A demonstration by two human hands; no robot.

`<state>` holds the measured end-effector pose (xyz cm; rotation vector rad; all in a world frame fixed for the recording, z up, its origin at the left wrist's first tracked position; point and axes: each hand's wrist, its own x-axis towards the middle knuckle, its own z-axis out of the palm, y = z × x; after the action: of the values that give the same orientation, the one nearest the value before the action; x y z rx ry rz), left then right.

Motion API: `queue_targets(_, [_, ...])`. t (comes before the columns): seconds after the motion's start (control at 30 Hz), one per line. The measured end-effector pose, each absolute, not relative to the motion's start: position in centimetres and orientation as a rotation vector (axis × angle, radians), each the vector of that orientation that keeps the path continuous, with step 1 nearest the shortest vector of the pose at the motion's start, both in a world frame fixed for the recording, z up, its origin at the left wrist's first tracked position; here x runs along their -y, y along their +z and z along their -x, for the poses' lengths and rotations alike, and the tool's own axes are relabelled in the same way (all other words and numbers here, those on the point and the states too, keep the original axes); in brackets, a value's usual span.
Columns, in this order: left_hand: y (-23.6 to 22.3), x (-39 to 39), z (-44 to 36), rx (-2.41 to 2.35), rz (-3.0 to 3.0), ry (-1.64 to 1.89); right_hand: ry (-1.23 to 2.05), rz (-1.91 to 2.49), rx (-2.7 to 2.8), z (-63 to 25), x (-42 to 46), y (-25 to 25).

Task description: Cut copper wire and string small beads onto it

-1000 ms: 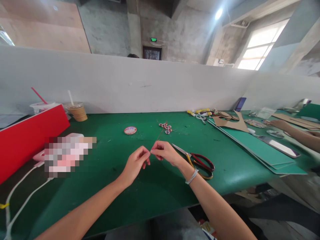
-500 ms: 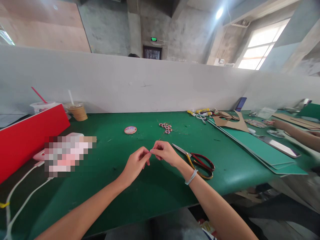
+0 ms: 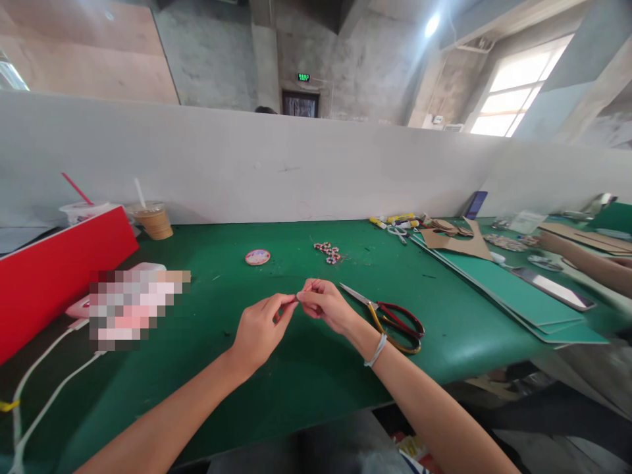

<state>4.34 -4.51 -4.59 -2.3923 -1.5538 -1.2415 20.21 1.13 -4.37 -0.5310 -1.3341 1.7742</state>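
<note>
My left hand (image 3: 261,329) and my right hand (image 3: 323,304) meet at their fingertips above the green table. Both are closed in a pinch, and whatever they hold between them is too small to make out. Just right of my right hand lies a pair of scissors (image 3: 390,319) with red and yellow handles, its blades pointing toward the back left. Beyond my hands sits a small cluster of beaded pieces (image 3: 329,252) with thin ends sticking out. A round patterned disc (image 3: 257,257) lies to the left of that cluster.
At left stand a red panel (image 3: 64,276), a drink cup (image 3: 155,220) and a blurred pink item (image 3: 138,306) with white cables. Green boards (image 3: 503,289), cut cardboard (image 3: 459,242) and a phone (image 3: 552,289) lie at right, near another person's arm (image 3: 582,257). A grey partition (image 3: 296,164) closes the back.
My left hand has turned slightly, its fingers now straighter and its back shifted a little left. My right hand stays almost in place, still pinching.
</note>
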Motion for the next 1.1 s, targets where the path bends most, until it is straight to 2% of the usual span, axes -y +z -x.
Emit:
queue_targets(0.6, [-3.9, 4.5, -4.6, 1.690, 2.388, -1.379, 1.702, 0.550, 1.282, -19.5, -0.7, -4.6])
queue_targets(1.1, [-4.5, 3.9, -3.3, 1.252, 2.365, -0.865, 1.742, 0.524, 1.202, -19.1, -0.4, -4.9])
